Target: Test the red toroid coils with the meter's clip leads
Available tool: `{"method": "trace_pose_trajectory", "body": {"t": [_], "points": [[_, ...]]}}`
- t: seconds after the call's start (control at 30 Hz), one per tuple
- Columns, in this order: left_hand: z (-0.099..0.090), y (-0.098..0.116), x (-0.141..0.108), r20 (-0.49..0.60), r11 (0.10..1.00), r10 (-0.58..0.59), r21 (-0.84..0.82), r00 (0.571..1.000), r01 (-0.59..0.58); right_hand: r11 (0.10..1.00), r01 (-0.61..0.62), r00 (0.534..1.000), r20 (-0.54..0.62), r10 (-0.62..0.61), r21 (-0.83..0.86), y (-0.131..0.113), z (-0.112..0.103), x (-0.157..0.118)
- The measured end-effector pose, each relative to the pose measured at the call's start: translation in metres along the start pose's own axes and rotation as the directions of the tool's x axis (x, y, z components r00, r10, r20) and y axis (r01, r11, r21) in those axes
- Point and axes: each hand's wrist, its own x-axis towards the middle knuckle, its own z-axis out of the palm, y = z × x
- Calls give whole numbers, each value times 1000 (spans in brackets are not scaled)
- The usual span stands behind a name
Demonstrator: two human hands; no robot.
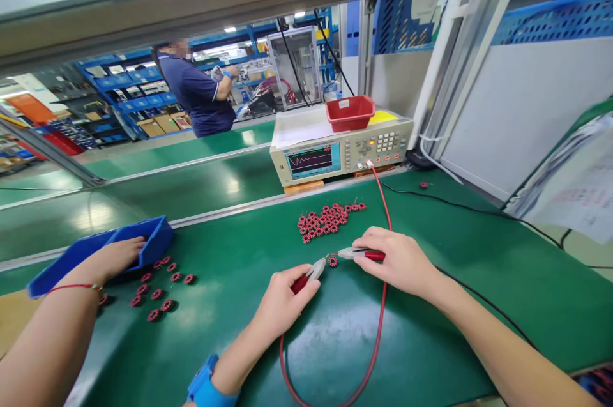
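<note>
My left hand (286,301), with a blue band at the wrist, is closed on a red-handled test clip (316,269). My right hand (400,260) is closed on a second red-handled test clip (350,253). The jaws of the two clips point at each other from either side of a small toroidal coil (332,261), wound in red, on the green bench. Both tips are at the coil's thin wire ends; whether each jaw grips its wire is too small to tell. A red cable (383,311) loops from below my left hand up to a bench tester (311,161) with a waveform on its screen.
Beyond my hands lies a cluster of similar coils (323,222). At left, another person's hand (117,257) reaches into a blue bin (160,234), near several scattered coils (167,305). A red tray (349,113) tops the tester. A black cable (479,209) crosses the right side.
</note>
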Motion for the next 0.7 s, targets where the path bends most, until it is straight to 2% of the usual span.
{"method": "trace_pose_trajectory", "body": {"t": [0.37, 0.7], "points": [[-1, 4, 0, 10, 1000, 4, -12, 1000, -4, 1000, -22, 1000, 2, 22, -15, 2, 5, 1], [0, 8, -1, -24, 1000, 9, -25, 1000, -9, 1000, -4, 1000, 11, 4, 2, 1, -2, 0]]}}
